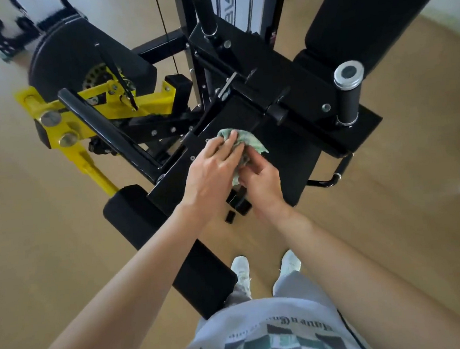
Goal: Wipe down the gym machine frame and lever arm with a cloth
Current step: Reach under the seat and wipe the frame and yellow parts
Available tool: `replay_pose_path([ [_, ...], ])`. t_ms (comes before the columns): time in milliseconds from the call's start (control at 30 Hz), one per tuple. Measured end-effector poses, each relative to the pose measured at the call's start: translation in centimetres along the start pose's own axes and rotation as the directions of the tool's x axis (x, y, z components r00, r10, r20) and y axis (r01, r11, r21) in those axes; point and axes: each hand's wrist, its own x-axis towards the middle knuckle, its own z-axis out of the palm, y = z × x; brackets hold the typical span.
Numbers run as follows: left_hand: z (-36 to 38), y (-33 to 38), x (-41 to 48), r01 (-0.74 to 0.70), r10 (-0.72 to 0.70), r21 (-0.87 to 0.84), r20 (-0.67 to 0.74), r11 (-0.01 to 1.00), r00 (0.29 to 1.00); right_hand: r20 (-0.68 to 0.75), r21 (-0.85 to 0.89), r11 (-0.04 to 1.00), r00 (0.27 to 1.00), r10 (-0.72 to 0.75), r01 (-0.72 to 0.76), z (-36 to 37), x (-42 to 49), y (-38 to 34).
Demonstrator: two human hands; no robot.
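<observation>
A person stands over a black steel gym machine frame (290, 146) on a pale wooden floor (32, 219), both hands meeting on a crumpled green cloth (244, 141) at the middle of the scene. The cloth lies on the frame's flat black plate, just near of the bolted crossbar. The left hand (212, 173) lies over the cloth with its fingers nearly straight, pressing it onto the plate. The right hand (260, 180) touches the left, its fingers curled and pinching the cloth's near end. To the left, well apart from the hands, a yellow metal lever arm (95, 169) slants towards the near side beside a glossy black round bar (108, 135). On the right, a short black grip post with a chrome cap (348, 94) stands upright on the frame. A long black padded cushion (155, 222) runs near and left of the hands, beside the person's white sneakers (241, 270).
</observation>
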Motion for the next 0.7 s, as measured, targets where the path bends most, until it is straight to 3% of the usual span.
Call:
replay_pose_path([
  [133, 1.1, 1.0, 2.3, 0.020, -0.015, -0.038, 0.105, 0.999, 0.994, 0.046, 0.224, 0.974, 0.999, 0.011, -0.021, -1.1, 2.4, -1.3],
  [333, -0.1, 1.1, 0.0, 0.046, -0.047, -0.014, -0.033, 0.999, 0.998, 0.069, 0.328, 0.937, 0.992, 0.101, -0.118, -0.5, 1.7, -0.1],
  [433, -0.1, 1.4, -2.3, 0.166, -0.170, -0.058, -0.084, 0.984, 0.982, 0.153, 0.248, 0.946, 0.972, 0.177, -0.211, -0.2, -0.2, 1.1],
  [500, 0.1, 2.3, -3.2, 0.246, -0.255, -0.099, -0.094, 0.964, 0.962, 0.210, 0.129, 0.973, 0.964, 0.164, -0.193, -1.2, -1.0, 1.6],
  [600, 0.6, 5.8, -3.8, 0.335, -0.336, -0.211, 0.031, 0.918, 0.941, 0.246, -0.021, 0.988, 0.956, 0.156, -0.156, -5.3, -1.2, 2.8],
  [700, 1.8, 10.4, -2.7, 0.479, -0.420, -0.264, 0.249, 0.837, 0.873, 0.191, -0.116, 0.977, 0.961, 0.201, -0.182, -12.0, -1.3, 4.5],
])
